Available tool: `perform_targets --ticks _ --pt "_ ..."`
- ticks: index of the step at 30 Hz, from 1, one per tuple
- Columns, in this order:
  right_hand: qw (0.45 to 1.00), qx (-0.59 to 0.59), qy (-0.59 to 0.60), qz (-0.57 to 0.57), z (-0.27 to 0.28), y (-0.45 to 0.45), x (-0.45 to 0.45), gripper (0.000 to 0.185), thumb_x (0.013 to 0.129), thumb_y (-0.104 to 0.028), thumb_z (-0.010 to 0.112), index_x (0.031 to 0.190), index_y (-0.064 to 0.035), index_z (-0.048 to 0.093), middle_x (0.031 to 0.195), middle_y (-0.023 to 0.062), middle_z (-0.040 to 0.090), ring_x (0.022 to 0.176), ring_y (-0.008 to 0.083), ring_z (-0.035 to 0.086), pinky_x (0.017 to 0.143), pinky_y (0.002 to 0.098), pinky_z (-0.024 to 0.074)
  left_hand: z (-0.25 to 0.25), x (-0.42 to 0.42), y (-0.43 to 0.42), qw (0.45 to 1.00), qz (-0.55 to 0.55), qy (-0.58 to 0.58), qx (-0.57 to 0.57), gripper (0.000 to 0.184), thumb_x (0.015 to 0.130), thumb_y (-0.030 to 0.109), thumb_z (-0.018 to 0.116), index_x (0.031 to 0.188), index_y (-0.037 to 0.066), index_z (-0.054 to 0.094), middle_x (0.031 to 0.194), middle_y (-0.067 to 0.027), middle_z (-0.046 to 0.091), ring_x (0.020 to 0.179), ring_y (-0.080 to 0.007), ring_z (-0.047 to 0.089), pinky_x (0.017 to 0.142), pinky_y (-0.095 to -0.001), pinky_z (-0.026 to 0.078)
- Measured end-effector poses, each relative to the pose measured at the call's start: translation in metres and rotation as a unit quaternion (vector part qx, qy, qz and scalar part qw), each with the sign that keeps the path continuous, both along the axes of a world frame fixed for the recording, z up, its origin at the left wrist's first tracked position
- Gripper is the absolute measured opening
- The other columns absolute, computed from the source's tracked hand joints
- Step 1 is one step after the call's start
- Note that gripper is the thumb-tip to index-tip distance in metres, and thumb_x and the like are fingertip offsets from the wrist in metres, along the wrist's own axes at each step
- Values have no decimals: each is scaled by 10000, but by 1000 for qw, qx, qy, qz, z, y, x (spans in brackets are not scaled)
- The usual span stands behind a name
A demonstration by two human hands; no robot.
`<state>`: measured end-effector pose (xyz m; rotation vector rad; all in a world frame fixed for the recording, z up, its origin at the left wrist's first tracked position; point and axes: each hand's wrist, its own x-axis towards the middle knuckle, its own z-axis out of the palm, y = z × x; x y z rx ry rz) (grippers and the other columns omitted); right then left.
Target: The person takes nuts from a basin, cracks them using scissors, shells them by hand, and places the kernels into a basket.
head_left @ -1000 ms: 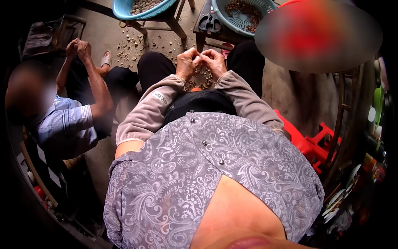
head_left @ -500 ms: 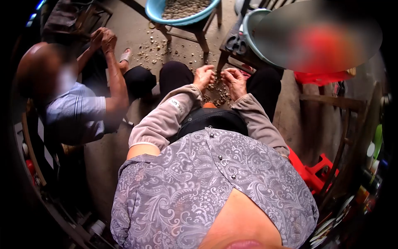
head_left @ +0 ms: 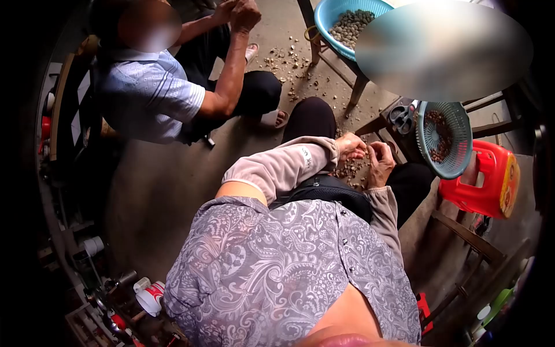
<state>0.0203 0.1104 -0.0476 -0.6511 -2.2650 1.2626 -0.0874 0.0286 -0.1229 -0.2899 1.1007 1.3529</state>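
Observation:
Over my lap, my left hand (head_left: 351, 147) is closed, its fingers curled together close to my right hand. My right hand (head_left: 380, 163) makes a pinch with thumb and fingertips, just apart from the left. Whatever small piece either hand holds is too small to make out. Beneath them, broken shell-like bits (head_left: 351, 171) lie between my knees. Right of my hands, a grey-green plastic basket (head_left: 465, 134) contains small reddish-brown pieces (head_left: 439, 139). Scissors (head_left: 403, 118) with dark handles lie beside it on a wooden stool (head_left: 376, 126).
A light-blue basin (head_left: 324, 20) of small round greyish-brown pieces (head_left: 351, 28) stands on a wooden support ahead. At the right is a red plastic stool (head_left: 477, 188). Another person (head_left: 156, 87) sits at the left, hands raised together. Shell-like bits (head_left: 289, 63) litter the floor.
My view has swung left, so everything sits farther right in it. The grey-green basket's contents and the red stool now show more fully. My hands stay close together over my lap.

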Motion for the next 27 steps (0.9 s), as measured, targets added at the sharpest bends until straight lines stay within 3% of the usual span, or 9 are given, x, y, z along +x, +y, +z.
perform_targets --ticks 5,7,15,18,19,20,22,25,27 --pt "985 -152 -55 -52 -38 13 10 172 784 -104 681 908 -24 593 805 66 596 710 124 556 649 249 448 -7 -1 -1 987 150 52 -17 209 885 -24 380 1027 -120 499 801 -211 588 616 -269 618 535 -331 562" --pt "992 -1 -124 -17 -52 9 13 299 764 -176 709 991 -32 580 868 93 615 809 180 590 707 300 468 8 -6 -6 988 121 91 -6 205 900 9 411 1075 -73 481 869 -166 594 685 -200 624 565 -258 545" --pt "970 -188 -147 46 -77 11 17 379 766 -275 651 1036 -19 577 997 185 609 926 302 588 800 378 454 131 -17 83 924 38 359 128 185 903 165 540 955 -12 528 785 -104 623 532 -106 585 393 -210 447" --pt "988 -99 -105 46 -38 5 15 428 781 -294 609 1098 -10 557 1051 218 592 967 365 564 835 413 436 185 -9 122 883 -81 425 182 438 890 236 566 1209 -26 420 1032 -195 574 682 -175 643 451 -249 518" --pt "975 -73 -207 41 -25 5 14 434 767 -276 614 1109 -14 556 1050 220 593 965 364 565 834 410 440 194 -2 128 857 -111 473 172 543 881 258 579 1292 -19 356 1125 -227 536 746 -204 656 476 -260 539" --pt "981 -77 -170 50 -27 6 16 438 759 -272 617 1108 -14 556 1036 224 594 961 363 566 826 409 442 176 -6 138 791 -126 561 211 643 863 284 600 1350 19 274 1226 -263 459 823 -248 648 499 -284 552" --pt "994 -28 -71 76 -116 13 15 403 755 -275 629 1054 -14 565 995 229 596 944 349 574 792 403 454 173 -2 126 786 -126 567 210 549 871 271 580 1313 47 346 1135 -225 514 788 -222 638 515 -300 552" --pt "983 -48 -147 101 -55 4 19 326 751 -278 654 919 -11 572 849 194 632 800 311 624 720 386 486 161 0 83 839 -196 484 153 389 890 239 540 1211 30 469 917 -135 607 726 -158 628 496 -277 523" --pt "981 -58 -144 118 -63 0 19 262 794 -238 603 912 -5 579 809 114 653 737 187 631 645 331 480 125 -3 55 788 -223 555 147 325 900 221 522 1150 14 516 843 -92 624 699 -135 626 489 -261 505"
